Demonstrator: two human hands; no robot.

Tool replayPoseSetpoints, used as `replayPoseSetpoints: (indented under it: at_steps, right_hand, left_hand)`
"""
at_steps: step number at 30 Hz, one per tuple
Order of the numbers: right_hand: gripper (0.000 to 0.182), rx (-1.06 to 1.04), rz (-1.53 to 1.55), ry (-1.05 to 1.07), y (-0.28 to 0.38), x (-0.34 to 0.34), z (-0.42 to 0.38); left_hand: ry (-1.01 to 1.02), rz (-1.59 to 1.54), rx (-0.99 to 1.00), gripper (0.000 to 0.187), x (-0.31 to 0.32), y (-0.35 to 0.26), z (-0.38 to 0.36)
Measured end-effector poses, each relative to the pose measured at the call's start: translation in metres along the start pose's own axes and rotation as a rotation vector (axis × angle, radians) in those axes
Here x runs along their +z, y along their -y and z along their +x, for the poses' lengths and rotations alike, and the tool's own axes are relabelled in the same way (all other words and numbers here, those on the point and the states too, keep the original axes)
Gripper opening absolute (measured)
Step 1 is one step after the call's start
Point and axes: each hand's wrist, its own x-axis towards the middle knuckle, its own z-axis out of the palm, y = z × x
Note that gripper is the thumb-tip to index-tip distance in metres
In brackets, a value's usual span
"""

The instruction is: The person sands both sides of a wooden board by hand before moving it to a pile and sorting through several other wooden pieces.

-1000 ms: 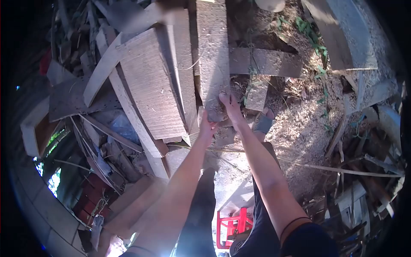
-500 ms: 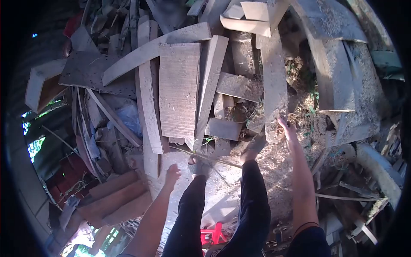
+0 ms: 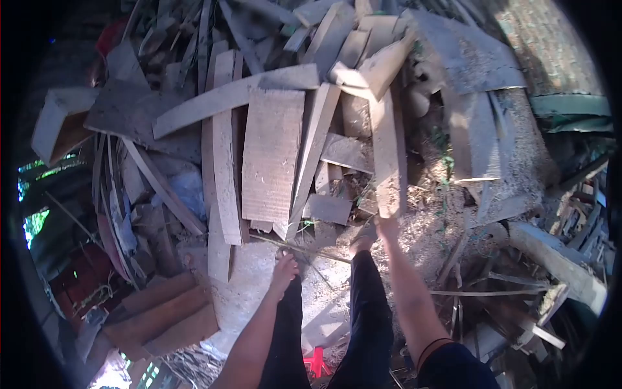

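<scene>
My right hand (image 3: 387, 228) is at the lower end of a long wooden plank (image 3: 387, 162), its fingers closed against that end and partly hidden. The plank leans up the pile, and a short angled wood piece (image 3: 383, 65) lies over its upper end. My left hand (image 3: 284, 271) hovers by my left shin with loosely bent, parted fingers and nothing visible in it. A thin stick (image 3: 301, 249) lies across the ground near my feet. Ahead, a wide board (image 3: 273, 155) leans between narrower planks.
A curved beam (image 3: 233, 97) crosses the pile. Reddish-brown timber blocks (image 3: 165, 311) are at the lower left. A red plastic object (image 3: 316, 363) stands between my legs. Sawdust-covered wood (image 3: 518, 142) and a thick pale log (image 3: 560, 259) are at the right, with scraps below.
My right hand has moved left and closer, from beside the plank to its lower end. My left hand has shifted right toward my shin. The view has tilted slightly.
</scene>
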Motion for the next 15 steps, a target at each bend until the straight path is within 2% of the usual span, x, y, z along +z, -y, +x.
replayPoseSetpoints:
  at_steps: [1, 3, 7, 9, 10, 11, 13, 14, 15]
  right_hand:
    - [0.046, -0.017, 0.058, -0.11, 0.021, 0.006, -0.032]
    - [0.047, -0.174, 0.358, -0.193, 0.036, 0.03, -0.077]
    - [0.051, -0.1, -0.002, 0.335, 0.079, 0.032, -0.134]
    - [0.04, -0.136, -0.031, 0.254, 0.098, 0.036, -0.156]
    - [0.04, -0.095, 0.082, 0.345, 0.107, 0.023, -0.166]
    - [0.04, -0.104, 0.091, 0.338, 0.117, 0.008, -0.172]
    - [0.036, -0.195, 0.157, 0.282, 0.119, -0.006, -0.176]
    - [0.035, -0.242, 0.093, 0.258, 0.12, -0.024, -0.176]
    - [0.035, -0.253, 0.107, 0.256, 0.112, -0.039, -0.17]
  left_hand:
    - [0.011, 0.027, -0.015, 0.048, 0.014, -0.021, -0.013]
    - [0.038, 0.056, -0.003, 0.047, 0.028, -0.053, -0.024]
    - [0.064, 0.188, 0.06, 0.045, 0.026, -0.095, -0.037]
    - [0.034, 0.207, 0.14, 0.041, 0.013, -0.106, -0.036]
    - [-0.027, 0.246, 0.178, 0.038, 0.008, -0.115, -0.038]
    - [-0.081, 0.226, 0.247, 0.03, 0.004, -0.122, -0.043]
    - [-0.062, 0.21, 0.352, 0.025, -0.019, -0.123, -0.043]
    - [-0.067, 0.222, 0.363, 0.025, -0.027, -0.131, -0.05]
    - [-0.136, 0.468, 0.289, 0.024, -0.031, -0.141, -0.057]
